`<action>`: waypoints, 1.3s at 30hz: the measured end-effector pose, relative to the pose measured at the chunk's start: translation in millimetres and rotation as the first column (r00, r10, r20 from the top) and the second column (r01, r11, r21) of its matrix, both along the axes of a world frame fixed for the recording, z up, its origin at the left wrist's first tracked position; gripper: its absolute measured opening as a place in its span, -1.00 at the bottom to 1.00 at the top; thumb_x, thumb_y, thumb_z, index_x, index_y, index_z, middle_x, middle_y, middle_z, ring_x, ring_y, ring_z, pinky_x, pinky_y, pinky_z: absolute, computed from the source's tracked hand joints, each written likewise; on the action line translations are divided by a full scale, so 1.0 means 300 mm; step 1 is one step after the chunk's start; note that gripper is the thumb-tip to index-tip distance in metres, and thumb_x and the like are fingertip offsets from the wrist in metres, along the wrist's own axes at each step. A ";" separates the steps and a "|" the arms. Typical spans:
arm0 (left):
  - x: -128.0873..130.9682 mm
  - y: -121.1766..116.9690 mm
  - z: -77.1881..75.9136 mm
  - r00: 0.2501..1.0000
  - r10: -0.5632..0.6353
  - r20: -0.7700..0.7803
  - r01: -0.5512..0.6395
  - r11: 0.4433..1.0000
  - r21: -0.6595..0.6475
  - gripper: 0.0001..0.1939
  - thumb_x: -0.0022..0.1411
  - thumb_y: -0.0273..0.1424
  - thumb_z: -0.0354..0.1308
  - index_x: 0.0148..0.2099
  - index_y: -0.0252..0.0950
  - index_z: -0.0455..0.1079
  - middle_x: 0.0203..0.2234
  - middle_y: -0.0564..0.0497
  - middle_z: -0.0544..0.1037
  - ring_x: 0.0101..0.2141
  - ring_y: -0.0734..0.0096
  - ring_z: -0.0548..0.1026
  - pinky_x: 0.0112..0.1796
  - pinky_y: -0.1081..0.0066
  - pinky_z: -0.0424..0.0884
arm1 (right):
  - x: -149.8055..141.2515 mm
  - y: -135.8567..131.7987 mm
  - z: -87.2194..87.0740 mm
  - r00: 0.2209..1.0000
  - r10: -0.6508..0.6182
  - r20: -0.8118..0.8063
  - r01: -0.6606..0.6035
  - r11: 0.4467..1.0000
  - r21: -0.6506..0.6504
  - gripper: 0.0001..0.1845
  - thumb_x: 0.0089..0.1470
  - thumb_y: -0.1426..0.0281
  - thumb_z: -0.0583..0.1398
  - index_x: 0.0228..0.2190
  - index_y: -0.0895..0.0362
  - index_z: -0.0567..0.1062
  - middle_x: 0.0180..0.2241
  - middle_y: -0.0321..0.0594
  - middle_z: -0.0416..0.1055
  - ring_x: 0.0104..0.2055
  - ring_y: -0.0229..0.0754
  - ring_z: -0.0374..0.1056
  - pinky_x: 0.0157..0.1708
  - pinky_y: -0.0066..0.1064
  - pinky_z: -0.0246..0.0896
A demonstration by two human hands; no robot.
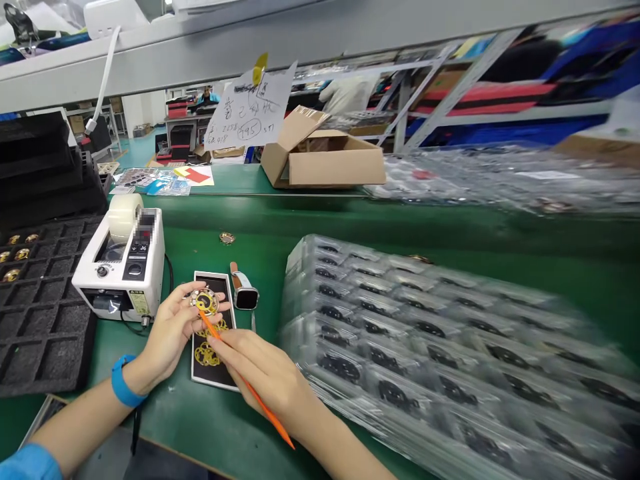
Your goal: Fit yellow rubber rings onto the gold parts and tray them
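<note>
My left hand (173,325) is closed around the rim of a round gold-edged disc (205,301) with a black and gold middle. Pinched in my right hand (265,367) is a thin orange pointed stick (267,413), its tip at the disc's face. Under both hands lies a shallow white box (195,375) with a dark lining, holding several gold openwork rings (207,355), partly hidden by the fingers. Just right of the box is a watch (246,297) with a pale strap, and beside it the end of a metal tool (253,323), probably tweezers.
A white tape dispenser (145,243) stands left of the hands. Beyond it, a black foam tray (60,313) holds several gold pieces. Stacked clear plastic trays (370,333) with black parts fill the right. An open cardboard box (335,163) sits on the back ledge.
</note>
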State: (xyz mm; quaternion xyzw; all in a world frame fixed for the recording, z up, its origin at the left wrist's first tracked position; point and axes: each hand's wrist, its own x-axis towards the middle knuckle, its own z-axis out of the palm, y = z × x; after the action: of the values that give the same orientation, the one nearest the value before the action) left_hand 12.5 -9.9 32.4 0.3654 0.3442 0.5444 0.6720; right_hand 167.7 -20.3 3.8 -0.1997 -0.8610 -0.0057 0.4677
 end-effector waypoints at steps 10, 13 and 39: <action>0.008 -0.005 -0.015 0.990 0.020 -0.139 -0.014 0.999 0.047 -0.69 0.06 -0.38 0.28 -0.15 -0.30 0.31 -0.32 -0.06 0.60 -0.23 0.23 0.59 -0.23 0.35 0.50 | 0.026 -0.034 0.026 0.963 -0.156 -0.221 0.136 0.985 -0.106 -0.55 0.05 0.66 0.07 -0.05 0.05 0.40 -0.39 -0.18 0.50 -0.39 -0.19 0.44 -0.43 -0.36 0.38; 0.006 0.001 -0.016 0.981 0.040 -0.189 -0.028 0.997 0.067 -0.68 0.01 -0.34 0.32 -0.21 -0.31 0.30 -0.44 -0.01 0.58 -0.37 0.31 0.60 -0.38 0.44 0.51 | 0.031 -0.038 0.027 0.940 -0.193 -0.281 0.159 0.978 -0.137 -0.58 0.05 0.67 0.08 -0.09 0.07 0.42 -0.38 -0.16 0.46 -0.39 -0.19 0.40 -0.44 -0.35 0.34; 0.043 -0.063 -0.060 0.789 0.144 -0.597 0.095 0.931 0.352 -0.65 0.10 -0.58 0.09 -0.05 -0.23 0.35 -0.23 -0.03 0.57 -0.30 0.38 0.56 -0.29 0.48 0.46 | -0.038 -0.012 0.001 0.870 -0.481 -0.108 0.428 0.846 -0.319 -0.85 0.15 0.49 0.06 -0.40 0.14 0.41 -0.52 -0.28 0.36 -0.55 -0.32 0.31 -0.58 -0.52 0.16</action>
State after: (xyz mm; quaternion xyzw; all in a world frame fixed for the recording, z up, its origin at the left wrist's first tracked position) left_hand 25.5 -28.7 14.5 0.6351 0.4414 0.4591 0.4370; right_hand 156.2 -23.9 4.1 -0.4635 -0.7336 0.0258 0.4964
